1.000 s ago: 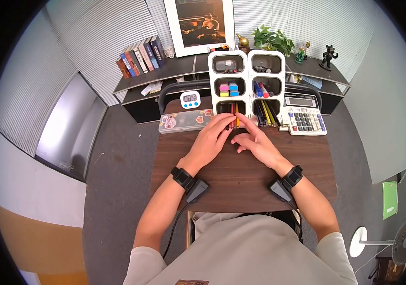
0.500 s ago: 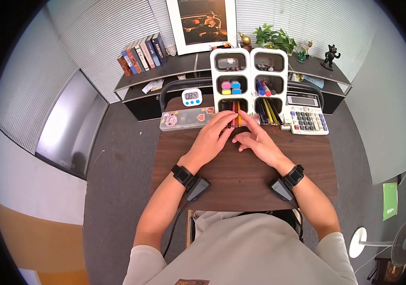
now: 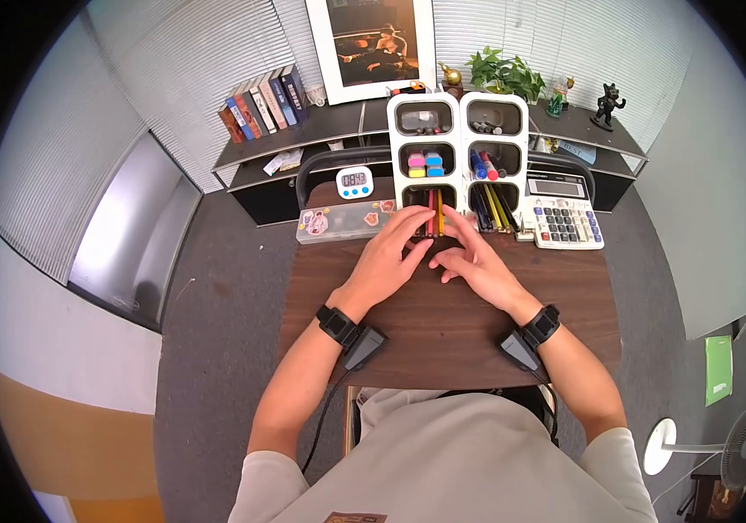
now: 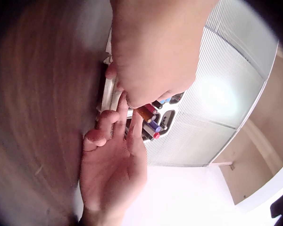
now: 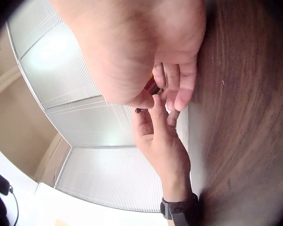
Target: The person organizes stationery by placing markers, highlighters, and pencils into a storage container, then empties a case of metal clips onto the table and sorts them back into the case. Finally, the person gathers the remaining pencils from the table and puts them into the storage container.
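A translucent stickered pencil box (image 3: 338, 224) lies at the far left of the wooden table (image 3: 416, 349), a white digital timer (image 3: 354, 182) just behind it. Next, the left hand (image 3: 383, 263) arches before red and yellow pencils (image 3: 440, 212) in the lower-left compartment of a white organizer (image 3: 460, 144). The right hand (image 3: 488, 275) bends in from their right; I cannot tell whether either hand grips them. Farther right stands a calculator (image 3: 567, 220).
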Demonstrator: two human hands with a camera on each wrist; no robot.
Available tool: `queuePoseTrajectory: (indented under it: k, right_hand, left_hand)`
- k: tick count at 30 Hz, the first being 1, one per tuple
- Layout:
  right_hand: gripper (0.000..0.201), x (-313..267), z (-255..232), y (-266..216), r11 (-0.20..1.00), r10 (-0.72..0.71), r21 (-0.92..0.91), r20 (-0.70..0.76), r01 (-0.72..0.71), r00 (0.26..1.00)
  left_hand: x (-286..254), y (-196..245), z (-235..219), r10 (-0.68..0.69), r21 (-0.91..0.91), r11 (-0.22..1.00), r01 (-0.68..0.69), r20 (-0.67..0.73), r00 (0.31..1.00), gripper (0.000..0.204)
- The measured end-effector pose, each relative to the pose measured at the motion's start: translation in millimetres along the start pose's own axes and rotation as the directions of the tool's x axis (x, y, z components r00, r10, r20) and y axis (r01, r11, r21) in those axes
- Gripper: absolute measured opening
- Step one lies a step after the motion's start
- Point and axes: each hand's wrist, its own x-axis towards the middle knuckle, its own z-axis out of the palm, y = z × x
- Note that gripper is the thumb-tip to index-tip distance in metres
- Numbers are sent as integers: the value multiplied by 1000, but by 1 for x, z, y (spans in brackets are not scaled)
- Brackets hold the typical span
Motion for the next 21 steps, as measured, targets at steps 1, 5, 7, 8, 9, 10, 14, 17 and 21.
queuePoseTrajectory:
  k: [1,5,7,8,9,10,14,17,21]
  right_hand:
    - [82,0,0,1,1000,-2,-6,3,2,1000]
    - [83,-4,-1,1,1000,-21,-21,1,21,1000]
    - [83,-6,-2,2,999,-28,-24,2,28,1000]
    - [83,-7,-3,3,999,-30,-27,11,30,999]
    - [82,-10,-3,4,999,-27,-27,9,27,1000]
    - [82,-12,-4,4,999,-31,-27,10,31,999]
    - [81,-24,-4,-4,999,11,-32,25,-10,1000]
    - [80,-36,-7,-10,998,45,-50,31,-44,999]
    - [73,-43,-20,-4,997,61,-55,47,-58,997]
  left_hand:
    - [0,1,0,-9,-4,1000,9,7,1000,48]
    - [-2,2,-2,-26,-9,1000,26,12,1000,49]
    - [-3,3,-4,-50,18,999,50,10,999,51]
    - [-3,4,-5,-45,19,999,45,12,999,51]
    - [-4,5,-7,-34,45,998,34,-3,999,52]
    - [-4,5,-8,-23,72,997,25,-19,1000,54]
    - [-3,5,-19,29,109,994,-23,-49,998,50]
    - [-4,9,-32,37,209,978,-6,-148,988,37]
    - [-3,-6,-46,52,322,946,28,-237,970,27]
